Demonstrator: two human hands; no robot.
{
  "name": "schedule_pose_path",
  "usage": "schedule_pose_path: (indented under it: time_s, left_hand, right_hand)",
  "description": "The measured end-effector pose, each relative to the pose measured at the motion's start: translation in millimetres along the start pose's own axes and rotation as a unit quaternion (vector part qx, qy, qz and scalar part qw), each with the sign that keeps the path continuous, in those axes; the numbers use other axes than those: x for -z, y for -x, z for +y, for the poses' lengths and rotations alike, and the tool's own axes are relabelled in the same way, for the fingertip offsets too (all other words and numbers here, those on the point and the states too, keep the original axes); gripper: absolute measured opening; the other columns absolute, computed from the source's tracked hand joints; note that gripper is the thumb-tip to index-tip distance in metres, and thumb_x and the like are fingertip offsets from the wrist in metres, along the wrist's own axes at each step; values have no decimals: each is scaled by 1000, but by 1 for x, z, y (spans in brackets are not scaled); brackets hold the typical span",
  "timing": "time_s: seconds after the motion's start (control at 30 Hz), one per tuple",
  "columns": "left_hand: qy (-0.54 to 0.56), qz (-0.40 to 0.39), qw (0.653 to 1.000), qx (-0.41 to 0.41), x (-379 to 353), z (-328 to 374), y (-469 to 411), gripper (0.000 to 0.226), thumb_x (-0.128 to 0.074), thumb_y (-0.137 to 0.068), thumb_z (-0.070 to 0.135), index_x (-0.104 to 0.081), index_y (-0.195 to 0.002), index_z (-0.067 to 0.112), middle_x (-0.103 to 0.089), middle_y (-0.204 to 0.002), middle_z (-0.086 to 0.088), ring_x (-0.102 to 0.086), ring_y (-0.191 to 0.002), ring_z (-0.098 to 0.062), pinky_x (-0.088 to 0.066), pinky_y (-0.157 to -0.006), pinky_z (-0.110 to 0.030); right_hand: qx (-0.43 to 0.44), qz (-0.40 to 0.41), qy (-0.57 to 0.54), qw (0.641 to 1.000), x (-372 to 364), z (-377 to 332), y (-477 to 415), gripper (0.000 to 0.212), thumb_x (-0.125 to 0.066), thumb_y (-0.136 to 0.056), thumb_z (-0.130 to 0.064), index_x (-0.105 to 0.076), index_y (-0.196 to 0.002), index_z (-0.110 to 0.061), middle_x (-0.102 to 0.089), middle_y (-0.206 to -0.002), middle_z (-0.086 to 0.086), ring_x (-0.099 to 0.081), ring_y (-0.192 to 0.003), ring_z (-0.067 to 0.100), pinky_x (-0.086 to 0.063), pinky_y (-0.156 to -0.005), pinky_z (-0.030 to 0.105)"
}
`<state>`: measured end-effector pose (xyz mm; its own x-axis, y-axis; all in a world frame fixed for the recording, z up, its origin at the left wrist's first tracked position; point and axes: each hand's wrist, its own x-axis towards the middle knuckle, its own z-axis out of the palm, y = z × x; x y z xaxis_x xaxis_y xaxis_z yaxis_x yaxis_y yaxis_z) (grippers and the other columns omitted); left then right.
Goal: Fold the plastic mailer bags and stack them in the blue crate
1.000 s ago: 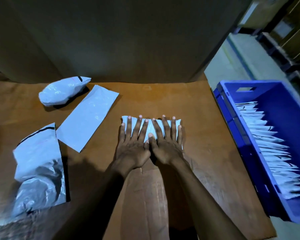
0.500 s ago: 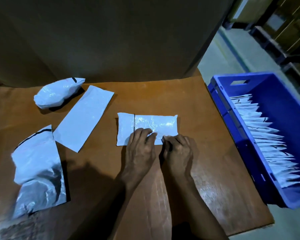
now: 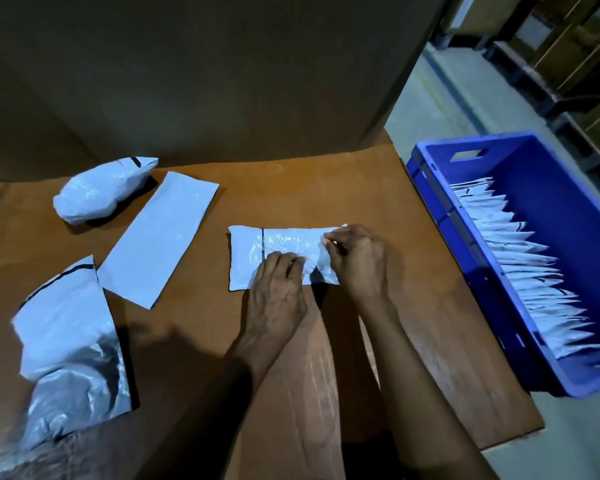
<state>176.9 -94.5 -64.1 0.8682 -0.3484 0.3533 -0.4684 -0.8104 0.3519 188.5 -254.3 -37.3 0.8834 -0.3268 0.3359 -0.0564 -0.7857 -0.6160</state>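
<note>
**Entry 1, nearest.** Brown cardboard work surface, with a taped seam running beneath the forearms.

**Entry 2, near left.** Crumpled pale grey plastic mailer bag with a black edge strip, lying puffed and unfolded. It is counted as work left.

**Entry 3, centre.** The left hand and right hand are set side by side on the pale grey oblong plastic mailer bag with a black cross stripe. The left fingers are curled down onto the plastic near its middle, where creases are gathered. The right thumb and fingers are pinched on the right-hand part, which is slightly raised. The oblong bag lies on the work surface in front of the person, well apart from the crate. It is judged to be mid-fold and not yet compact enough to stack.

**Entry 4, left of centre.** Flat pale grey rectangular plastic mailer bag, laid diagonally just beside the crumpled bag. It is untouched and unfolded.

**Entry 5, right.** Blue rectangular plastic crate, placed beside the right edge of the surface. A long row of folded white mailer bags is stood on edge along its left wall, and blue floor is visible beside the row.

**Entry 6, far left.** Bundled, rounded pale grey plastic mailer bag, lying close to a tall brown cardboard wall. It is unfolded.

**Tally.** Many bags are folded and stacked, one is in hand, and three visible bags are awaiting folding
</note>
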Motion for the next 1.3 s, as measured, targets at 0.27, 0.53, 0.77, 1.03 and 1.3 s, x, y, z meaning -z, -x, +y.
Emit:
schedule_pose_path:
  time_s: [0.27, 0.53, 0.77, 1.03, 1.3]
  left_hand:
    - [19, -59, 996, 64, 17, 9, -46, 34, -56, -103, 21, -67, -134, 14, -70, -120, -9, -55, -116, -31, -40, -95, -42]
    - [-26, 4, 999, 22, -14, 3, -44, 19, -71, -91, 14, -75, -110, 13, -71, -96, -6, -60, -95, -30, -34, -81, -37]
    - [89, -34, 993, 68, -15, -5, -46, 36, -45, -102, 30, -75, -117, 17, -72, -105, -2, -54, -105, -26, -40, -85, -40]
    - [69, -15, 997, 33, 2, -38, -22, 54, -45, -111, 32, -32, -162, 19, -22, -171, 2, -7, -160, -15, -1, -128, -29]
    - [-110, -80, 991, 11, -6, -42, -16, 64, -31, -109, 42, -8, -167, 24, 3, -174, -6, 6, -160, -34, -10, -126, -62]
  right_hand:
    - [-11, 42, 62, 997, -20, 2, 6, 12, -74, -81, -18, -84, -87, -15, -75, -89, 7, -67, -86, 34, -46, -68, 33]
    - [-270, -38, -272, 923, 6, 13, -11, 7, -85, -87, -21, -85, -92, -25, -80, -93, -11, -73, -90, 1, -60, -94, 38]
    - [-28, 0, 24, 999, -23, -3, -10, 9, -75, -86, -6, -82, -91, -9, -73, -91, 11, -70, -81, 35, -55, -68, 35]
    - [1, 82, 45, 996, -33, -1, 6, 29, -52, -97, -22, -77, -97, -6, -69, -94, 12, -64, -84, 36, -42, -74, 35]
    - [117, -75, 95, 986, -35, -9, 5, 44, -47, -97, -22, -59, -138, -10, -53, -151, 12, -42, -147, 34, -18, -122, 36]
